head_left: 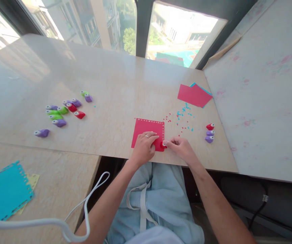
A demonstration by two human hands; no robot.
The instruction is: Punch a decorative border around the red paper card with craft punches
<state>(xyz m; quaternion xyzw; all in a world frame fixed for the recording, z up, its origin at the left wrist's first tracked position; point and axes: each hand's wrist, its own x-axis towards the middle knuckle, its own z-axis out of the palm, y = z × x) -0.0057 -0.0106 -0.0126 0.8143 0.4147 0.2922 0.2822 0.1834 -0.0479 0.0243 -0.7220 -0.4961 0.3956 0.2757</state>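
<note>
A red sheet of paper (146, 126) lies on the counter in front of me, with a row of small punched holes along its top edge and down its right edge. My left hand (147, 144) rests on the sheet, fingers spread and pressing it down; a ring is on one finger. At the lower right edge of the sheet sits a small red craft punch (163, 144). The fingers of my right hand (177, 145) are closed on this punch, which they partly hide.
Tiny red and blue paper cut-outs (183, 113) are scattered right of the sheet. Beyond are stacked red and blue papers (194, 95). Several craft punches (59, 122) stand left, and three more (210, 133) right. A punched blue sheet (6, 193) and white cable (86, 203) are lower left.
</note>
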